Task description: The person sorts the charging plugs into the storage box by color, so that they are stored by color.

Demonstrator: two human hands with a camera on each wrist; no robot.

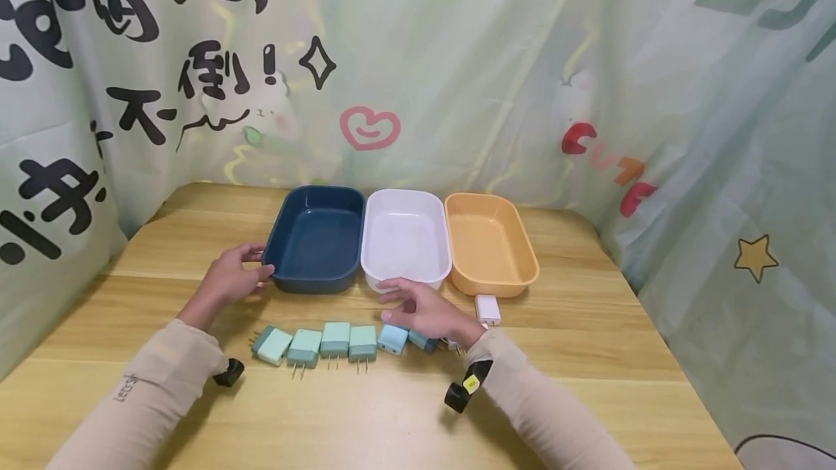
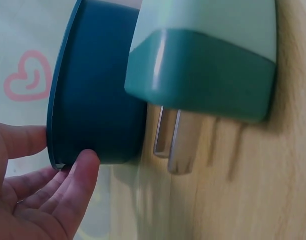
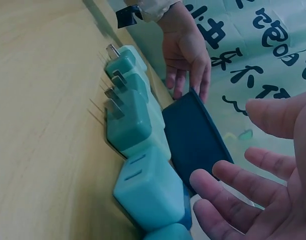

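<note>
My left hand [image 1: 231, 278] touches the near left corner of a navy blue tray [image 1: 320, 285], with its fingers extended along the rim and outer wall. In the left wrist view, fingertips [image 2: 90, 157] rest against the tray's wall [image 2: 100, 85]. My right hand [image 1: 424, 308] hovers with spread fingers in front of the white tray [image 1: 406, 267], above a row of plug chargers. The light blue charger [image 1: 392, 339] and a dark blue charger [image 1: 421, 341] lie under it, partly covered. Nothing is between the right fingers [image 3: 228, 197].
An orange tray [image 1: 494, 285] stands right of the white one. Several two-tone green chargers [image 1: 335, 339] lie left of the light blue one, metal prongs showing. A white charger [image 1: 487, 310] sits before the orange tray. A printed curtain [image 1: 457, 93] hangs behind the wooden table [image 1: 326, 426].
</note>
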